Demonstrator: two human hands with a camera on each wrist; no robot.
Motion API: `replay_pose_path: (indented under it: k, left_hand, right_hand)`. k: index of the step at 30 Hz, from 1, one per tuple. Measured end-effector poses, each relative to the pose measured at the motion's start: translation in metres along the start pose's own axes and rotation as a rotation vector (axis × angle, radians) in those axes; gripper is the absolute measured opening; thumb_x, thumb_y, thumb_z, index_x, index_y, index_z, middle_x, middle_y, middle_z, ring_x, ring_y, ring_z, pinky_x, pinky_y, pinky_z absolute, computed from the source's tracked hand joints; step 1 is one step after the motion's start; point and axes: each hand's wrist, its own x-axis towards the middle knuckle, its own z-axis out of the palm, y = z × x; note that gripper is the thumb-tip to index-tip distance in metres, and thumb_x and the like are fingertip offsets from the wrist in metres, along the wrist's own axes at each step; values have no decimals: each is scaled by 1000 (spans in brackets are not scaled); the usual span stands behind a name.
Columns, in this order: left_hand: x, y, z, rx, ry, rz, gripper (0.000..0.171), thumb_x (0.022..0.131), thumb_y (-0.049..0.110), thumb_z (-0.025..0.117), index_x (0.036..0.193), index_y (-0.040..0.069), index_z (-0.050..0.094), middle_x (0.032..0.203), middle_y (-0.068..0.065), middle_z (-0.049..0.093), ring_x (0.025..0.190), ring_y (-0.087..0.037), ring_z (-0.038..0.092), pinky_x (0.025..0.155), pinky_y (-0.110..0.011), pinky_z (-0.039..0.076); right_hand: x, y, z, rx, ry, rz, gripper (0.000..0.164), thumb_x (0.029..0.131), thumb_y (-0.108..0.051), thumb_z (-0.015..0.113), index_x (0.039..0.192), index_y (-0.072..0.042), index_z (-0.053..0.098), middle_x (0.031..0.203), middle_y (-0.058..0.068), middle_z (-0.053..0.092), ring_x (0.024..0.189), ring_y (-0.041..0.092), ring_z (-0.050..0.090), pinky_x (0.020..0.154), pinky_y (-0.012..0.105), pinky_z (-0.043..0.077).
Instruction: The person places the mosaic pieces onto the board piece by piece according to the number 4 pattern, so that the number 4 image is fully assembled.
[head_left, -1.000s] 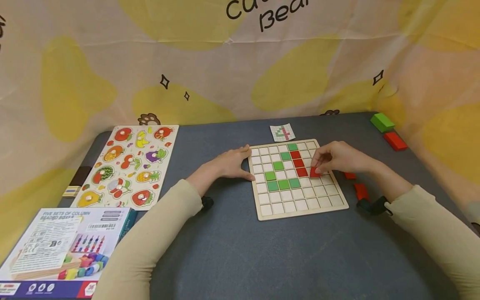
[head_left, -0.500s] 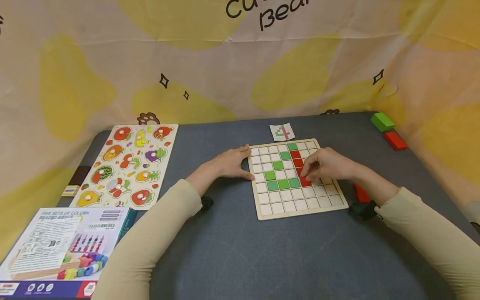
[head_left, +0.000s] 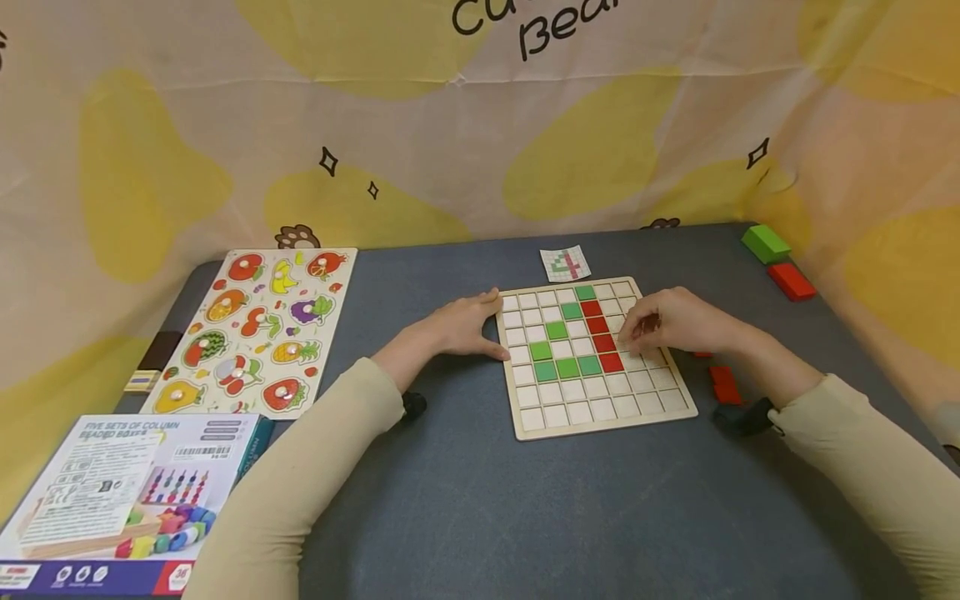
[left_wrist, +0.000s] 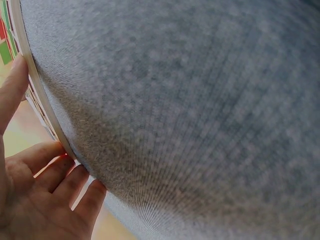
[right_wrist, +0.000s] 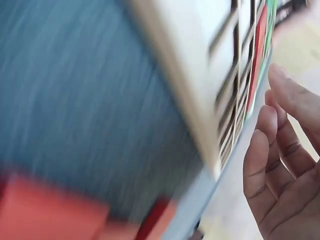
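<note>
A square grid board (head_left: 577, 415) with white cells lies on the dark table. Green tiles (head_left: 557, 331) form a diagonal and a short row on it, and a column of red tiles (head_left: 601, 343) runs down beside them. At the board's left edge, my left hand (head_left: 465, 327) rests with thumb and fingers spread against the rim; the left wrist view shows those fingers (left_wrist: 70, 185) fairly straight. My right hand (head_left: 678, 318) is over the board's right side, fingers loosely bent, with nothing seen between them in the right wrist view.
More red tiles (head_left: 724, 385) lie right of the board, partly behind my right wrist. A small pattern card (head_left: 565, 264) sits behind it. A green block (head_left: 766, 243) and red block (head_left: 791, 282) stand far right. A fruit puzzle (head_left: 247, 350) and a box (head_left: 187, 433) are left.
My right hand has set a red tile at the bottom of the red column, let it go and drawn back to the right. My left hand has stayed at the board's edge.
</note>
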Motion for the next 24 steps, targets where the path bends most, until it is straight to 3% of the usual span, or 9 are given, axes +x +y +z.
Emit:
replay_pose_path:
  k: [7,13,18,24]
  left_hand:
    - [1,0,-1,5,-5,-2,102,86,59,68,160,13,15,169,-6,7,157,-28,14,126,-50,22]
    - [1,0,-1,5,-5,2,101,86,58,68,160,13,16,169,-6,7,156,-28,15,125,-50,22]
    - [1,0,-1,3,-6,5,101,86,58,68,160,13,16,169,-6,7,156,-29,15,126,-50,22]
    - [0,1,-1,9,-5,1,101,86,58,69,160,13,15,169,-7,7,156,-28,15,126,-50,22]
  right_hand:
    - [-23,39,-31,28,-73,66,20,81,-2,76,95,-17,76,87,-1,65,78,4,55,69,19,49]
    - [-39,69,-40,103,-138,16,36,70,13,71,98,-9,76,93,0,65,78,12,53,67,20,47]
    - [-43,76,-36,47,-112,12,29,72,0,81,96,-14,77,94,-1,63,79,10,52,68,20,46]
    - [-40,69,-33,-42,-61,106,26,73,-17,86,93,-20,70,85,-2,60,76,6,52,66,21,45]
